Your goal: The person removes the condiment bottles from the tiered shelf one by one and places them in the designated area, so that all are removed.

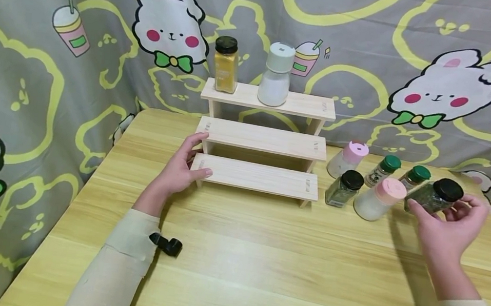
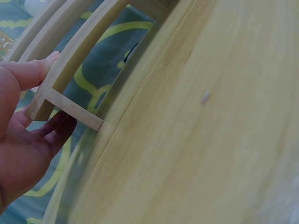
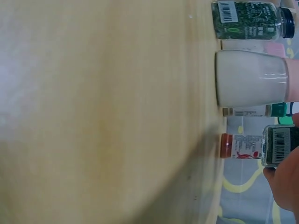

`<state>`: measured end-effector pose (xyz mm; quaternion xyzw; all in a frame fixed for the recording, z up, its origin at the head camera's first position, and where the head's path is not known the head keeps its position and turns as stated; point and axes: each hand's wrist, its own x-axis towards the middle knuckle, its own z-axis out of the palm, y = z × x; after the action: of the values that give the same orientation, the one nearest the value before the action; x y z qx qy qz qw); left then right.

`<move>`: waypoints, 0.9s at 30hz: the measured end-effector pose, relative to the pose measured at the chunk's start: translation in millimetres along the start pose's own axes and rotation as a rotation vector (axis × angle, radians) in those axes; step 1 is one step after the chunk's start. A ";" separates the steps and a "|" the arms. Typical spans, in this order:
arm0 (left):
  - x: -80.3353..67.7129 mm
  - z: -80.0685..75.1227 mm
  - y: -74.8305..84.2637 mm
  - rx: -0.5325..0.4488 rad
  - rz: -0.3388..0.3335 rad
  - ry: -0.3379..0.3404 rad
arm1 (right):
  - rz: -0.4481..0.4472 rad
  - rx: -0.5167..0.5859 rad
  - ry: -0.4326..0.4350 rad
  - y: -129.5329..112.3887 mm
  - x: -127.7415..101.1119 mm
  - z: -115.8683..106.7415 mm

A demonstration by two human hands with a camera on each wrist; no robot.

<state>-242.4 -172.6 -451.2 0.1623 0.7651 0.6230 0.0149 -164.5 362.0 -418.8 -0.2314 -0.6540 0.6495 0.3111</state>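
A person sits at a pale wooden bench [image 1: 259, 258] in front of a grey curtain printed with cartoon rabbits.

At the far left, the left hand [image 1: 180, 167] rests against the left end of a three-step wooden spice rack [image 1: 263, 140]. Its fingers [image 2: 32, 70] are fairly straight and relaxed, the thumb lying along the lowest step, apparently to steady the rack so it does not slide. Up and beyond these fingers, on the top step, stand a yellow spice jar [image 1: 225, 65] with a black cap and a white shaker [image 1: 276, 74] with a pale lid. The two lower steps hold nothing.

To the right of the rack, between the two hands, a cluster of jars stands upright on the bench: a pink-capped shaker [image 1: 347, 158], a black-capped herb jar [image 1: 344, 188], a green-capped jar [image 1: 383, 170], a second pink-lidded shaker [image 1: 379, 199] and another green-capped jar [image 1: 414, 176].

At the far right, the right hand [image 1: 449, 229] holds a dark herb jar [image 1: 433, 196] with a black cap, fingers curled around it. The jar is tilted and lifted just clear of the bench, touching nothing else, beside the cluster.
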 end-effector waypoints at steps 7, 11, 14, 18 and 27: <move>-6.6 3.0 25.6 0.002 -0.009 -0.020 | 0.029 0.003 -0.007 8.2 0.9 -4.0; -4.2 1.6 16.7 0.001 -0.010 -0.017 | 0.027 -0.003 -0.004 13.2 0.9 -5.5; -1.0 -0.5 5.3 0.002 -0.009 -0.010 | 0.021 0.002 -0.006 15.3 1.4 -6.1; 0.1 -1.1 -1.6 0.004 0.003 -0.002 | 0.053 -0.010 -0.011 16.0 2.2 -7.7; -2.3 0.8 5.6 0.000 0.000 -0.002 | 0.095 -0.069 0.004 23.8 3.2 -12.4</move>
<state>-238.7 -171.5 -446.3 0.1631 0.7651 0.6227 0.0157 -160.4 374.2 -442.6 -0.2741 -0.6638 0.6401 0.2729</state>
